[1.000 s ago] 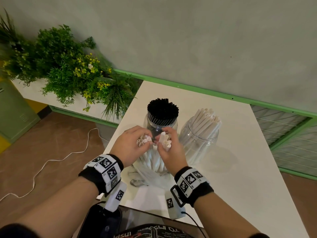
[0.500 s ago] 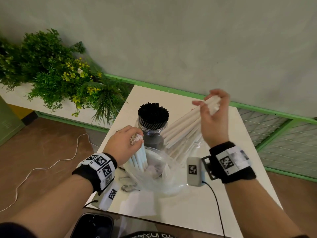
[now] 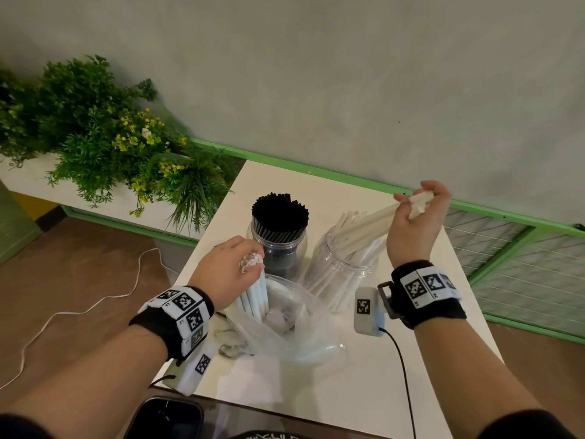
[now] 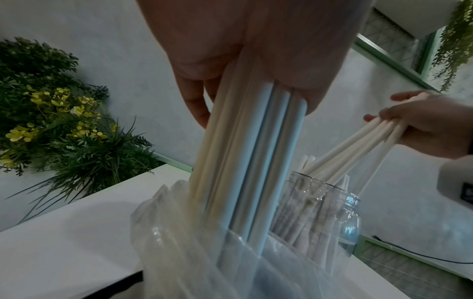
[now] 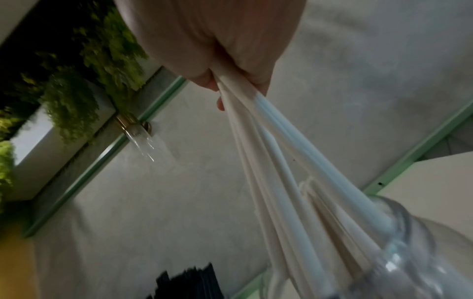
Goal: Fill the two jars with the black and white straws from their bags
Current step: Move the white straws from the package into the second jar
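Observation:
Two clear jars stand on the white table (image 3: 364, 391). The left jar (image 3: 278, 248) is packed with black straws (image 3: 280, 213). The right jar (image 3: 342, 277) holds white straws. My right hand (image 3: 414, 217) grips a slanted bundle of white straws (image 3: 370, 223), whose lower ends reach into the right jar's mouth (image 4: 322, 182). My left hand (image 3: 231, 267) grips another bundle of white straws (image 4: 243, 161) upright, their lower ends inside a clear plastic bag (image 3: 291, 327). The black straws' bag is not visible.
A planter of green plants with yellow flowers (image 3: 104, 147) borders the table's left side. A grey wall with green trim (image 3: 316, 175) runs behind the table. A white cable (image 3: 79, 312) lies on the brown floor. A dark device (image 3: 164, 419) sits at the near edge.
My hands parted from a shared bundle over the bag. The right hand carried its share up and right, then lowered the ends into the right jar. The left hand stayed at the bag.

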Available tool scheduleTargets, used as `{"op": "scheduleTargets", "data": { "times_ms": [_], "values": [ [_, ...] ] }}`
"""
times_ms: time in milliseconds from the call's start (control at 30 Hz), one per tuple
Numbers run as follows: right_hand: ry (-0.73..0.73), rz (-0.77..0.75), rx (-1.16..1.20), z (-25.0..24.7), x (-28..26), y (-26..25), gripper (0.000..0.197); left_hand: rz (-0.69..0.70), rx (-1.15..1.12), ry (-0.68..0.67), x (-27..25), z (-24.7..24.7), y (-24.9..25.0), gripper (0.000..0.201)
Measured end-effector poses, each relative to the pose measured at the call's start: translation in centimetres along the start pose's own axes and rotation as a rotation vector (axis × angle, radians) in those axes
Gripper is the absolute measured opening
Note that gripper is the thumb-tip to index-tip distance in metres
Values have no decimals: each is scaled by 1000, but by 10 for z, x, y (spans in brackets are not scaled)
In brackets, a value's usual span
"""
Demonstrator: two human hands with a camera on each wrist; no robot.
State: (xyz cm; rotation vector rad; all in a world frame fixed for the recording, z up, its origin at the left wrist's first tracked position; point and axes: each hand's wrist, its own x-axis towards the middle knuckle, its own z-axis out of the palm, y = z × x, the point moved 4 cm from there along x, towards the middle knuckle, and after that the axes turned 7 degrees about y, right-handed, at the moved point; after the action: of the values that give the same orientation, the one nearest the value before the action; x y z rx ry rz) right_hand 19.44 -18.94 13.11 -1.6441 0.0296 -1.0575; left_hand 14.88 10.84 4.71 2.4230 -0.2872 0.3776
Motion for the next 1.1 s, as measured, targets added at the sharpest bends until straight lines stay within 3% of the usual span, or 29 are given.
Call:
{"op": "scheduleTargets", "data": {
  "times_ms": [167,400,467,567,700,833,900,1033,1100],
  "values": [
    [-61,72,-43,17,-14,23,31,-8,10,-10,1,1,-2,31],
    [-441,22,-331,31,-36,55,31,-15,6,-12,0,1,-2,33],
    [-477,50,-337,29,-36,59,32,-20,5,-10,0,1,-3,28],
    [-442,79,-286,24,-34,58,39,-14,-1,-10,0,1,-3,32],
    [-390,-191,-536,9,-29,60,38,-13,-12,-5,0,1,-2,27],
    [-411,-79,-543,-6,-28,71,20,-21,-10,-7,0,0,-1,23],
    [-370,-104,-499,-10,-27,69,14,-26,-10,-6,1,-1,0,23],
    [-235,-44,-396,-16,-22,62,20,-29,-3,-8,2,-1,1,23],
    [-257,14,-420,-17,-21,69,18,-33,-2,-8,2,-1,1,23]
  ]
}}
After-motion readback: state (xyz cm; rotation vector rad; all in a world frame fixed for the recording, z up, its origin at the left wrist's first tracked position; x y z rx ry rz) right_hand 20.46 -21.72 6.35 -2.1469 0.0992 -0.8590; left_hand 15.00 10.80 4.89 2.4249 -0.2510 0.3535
